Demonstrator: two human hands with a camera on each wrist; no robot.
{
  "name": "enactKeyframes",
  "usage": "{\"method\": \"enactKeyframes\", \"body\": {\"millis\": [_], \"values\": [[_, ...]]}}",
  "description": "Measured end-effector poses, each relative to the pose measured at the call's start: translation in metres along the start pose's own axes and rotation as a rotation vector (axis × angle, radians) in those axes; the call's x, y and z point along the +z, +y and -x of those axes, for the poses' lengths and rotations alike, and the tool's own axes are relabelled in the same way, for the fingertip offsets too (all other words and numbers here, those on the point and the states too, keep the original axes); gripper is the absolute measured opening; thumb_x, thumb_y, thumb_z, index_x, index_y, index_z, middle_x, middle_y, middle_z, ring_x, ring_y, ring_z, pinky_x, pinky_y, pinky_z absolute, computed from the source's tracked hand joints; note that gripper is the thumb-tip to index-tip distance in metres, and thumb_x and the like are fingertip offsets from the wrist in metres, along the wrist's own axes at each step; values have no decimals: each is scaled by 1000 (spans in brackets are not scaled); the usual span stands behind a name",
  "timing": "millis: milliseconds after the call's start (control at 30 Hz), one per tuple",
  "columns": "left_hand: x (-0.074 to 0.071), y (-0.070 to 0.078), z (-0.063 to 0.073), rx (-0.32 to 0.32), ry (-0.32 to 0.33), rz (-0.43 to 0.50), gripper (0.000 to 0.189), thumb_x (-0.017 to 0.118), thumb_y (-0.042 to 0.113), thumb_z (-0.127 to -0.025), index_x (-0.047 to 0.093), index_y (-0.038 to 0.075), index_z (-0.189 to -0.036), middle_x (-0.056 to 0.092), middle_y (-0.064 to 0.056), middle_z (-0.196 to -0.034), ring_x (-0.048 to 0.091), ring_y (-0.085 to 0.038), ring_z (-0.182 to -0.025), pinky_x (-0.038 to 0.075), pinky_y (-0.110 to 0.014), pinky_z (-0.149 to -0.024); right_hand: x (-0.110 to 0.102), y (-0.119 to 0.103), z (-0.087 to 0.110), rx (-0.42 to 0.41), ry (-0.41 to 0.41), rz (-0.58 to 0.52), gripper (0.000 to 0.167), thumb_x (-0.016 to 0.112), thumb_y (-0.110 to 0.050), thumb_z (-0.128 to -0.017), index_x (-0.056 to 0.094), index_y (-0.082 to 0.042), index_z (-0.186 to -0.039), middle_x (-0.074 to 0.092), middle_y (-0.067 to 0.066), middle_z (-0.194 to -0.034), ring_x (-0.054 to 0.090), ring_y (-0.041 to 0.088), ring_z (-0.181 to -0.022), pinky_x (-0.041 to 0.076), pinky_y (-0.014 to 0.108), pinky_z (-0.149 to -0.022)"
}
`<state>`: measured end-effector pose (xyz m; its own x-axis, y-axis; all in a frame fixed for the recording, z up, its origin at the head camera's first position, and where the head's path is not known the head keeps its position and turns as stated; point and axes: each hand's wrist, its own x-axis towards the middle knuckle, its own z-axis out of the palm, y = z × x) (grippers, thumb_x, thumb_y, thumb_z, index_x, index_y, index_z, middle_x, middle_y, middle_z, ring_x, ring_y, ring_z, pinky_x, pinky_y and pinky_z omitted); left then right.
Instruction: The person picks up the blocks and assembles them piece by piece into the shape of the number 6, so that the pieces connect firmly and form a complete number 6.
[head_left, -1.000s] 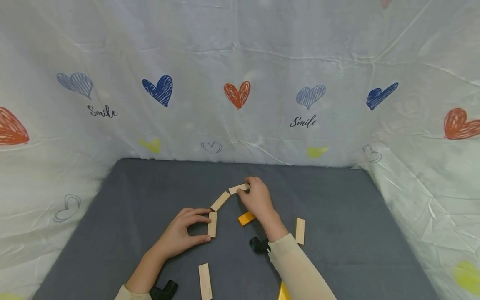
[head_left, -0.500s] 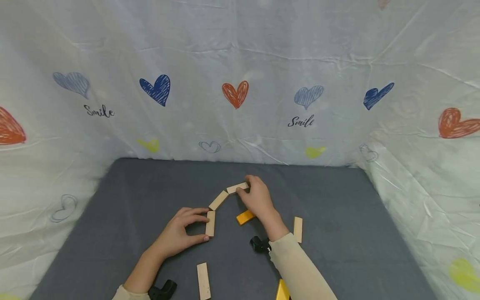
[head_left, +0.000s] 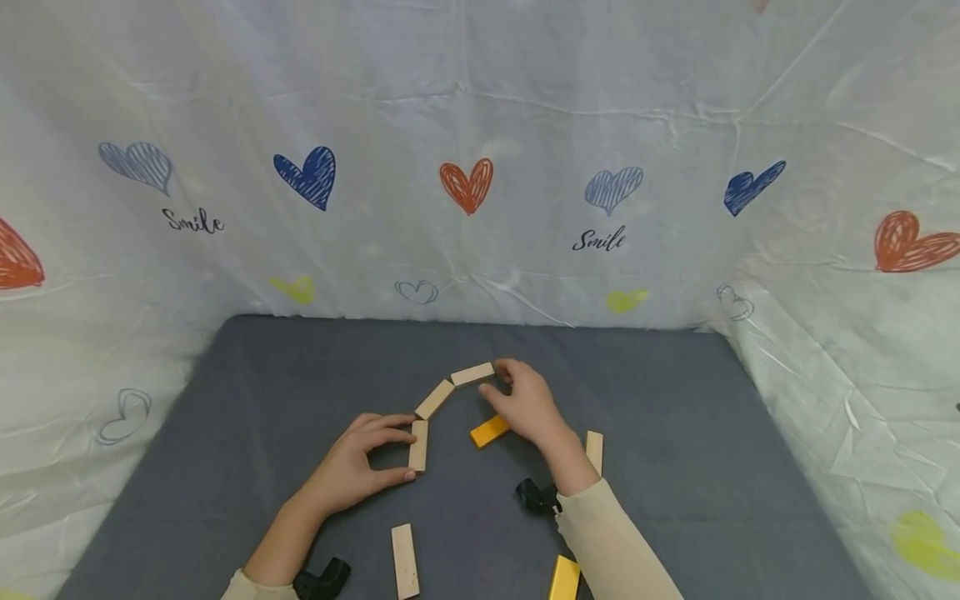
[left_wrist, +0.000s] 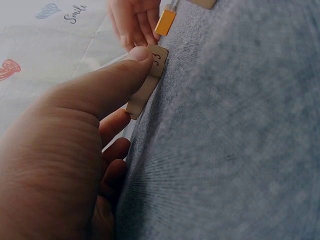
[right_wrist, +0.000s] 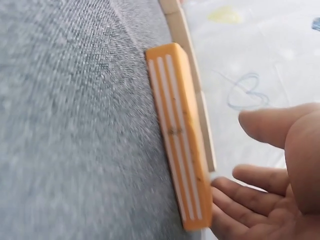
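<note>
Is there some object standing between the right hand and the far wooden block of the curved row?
No, nothing visible stands between the right hand and the far wooden block. The nearest orange block lies on the person's side of that block, outside the gap.

- The surface (head_left: 690, 417) is dark grey and cloth-like.
- Three pale wooden blocks (head_left: 435, 399) lie in a curve, end near end.
- An orange block (head_left: 487, 432) lies inside that curve.
- A separate pale block (head_left: 405, 562) lies toward the near side.
- A yellow block (head_left: 564, 577) lies to its right.
- A rightmost pale block (head_left: 594, 451) is partly hidden.
</note>
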<state>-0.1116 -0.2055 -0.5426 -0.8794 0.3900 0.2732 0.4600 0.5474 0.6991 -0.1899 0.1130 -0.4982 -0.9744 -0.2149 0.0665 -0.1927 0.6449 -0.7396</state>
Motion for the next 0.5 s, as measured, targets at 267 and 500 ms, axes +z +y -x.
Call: {"method": "enactKeyframes", "body": {"millis": [267, 500], "values": [[1, 1, -1, 3, -5, 11, 47, 97, 40, -85, 79, 34, -129, 63, 11, -153, 56, -16, -132, 52, -53, -105, -14, 12, 19, -6, -82, -66, 61, 82, -31, -101, 61, -7, -153, 66, 9, -146, 65, 31, -131, 52, 50, -112], [1, -1, 0, -3, 0, -8, 48, 97, 40, -85, 79, 34, -128, 64, 10, -152, 57, -16, -130, 52, -54, -105, -25, 23, 28, -66, -205, -126, 70, 92, -20, -92, 61, -11, -154, 64, 4, -151, 61, 29, -138, 49, 50, -116]]}}
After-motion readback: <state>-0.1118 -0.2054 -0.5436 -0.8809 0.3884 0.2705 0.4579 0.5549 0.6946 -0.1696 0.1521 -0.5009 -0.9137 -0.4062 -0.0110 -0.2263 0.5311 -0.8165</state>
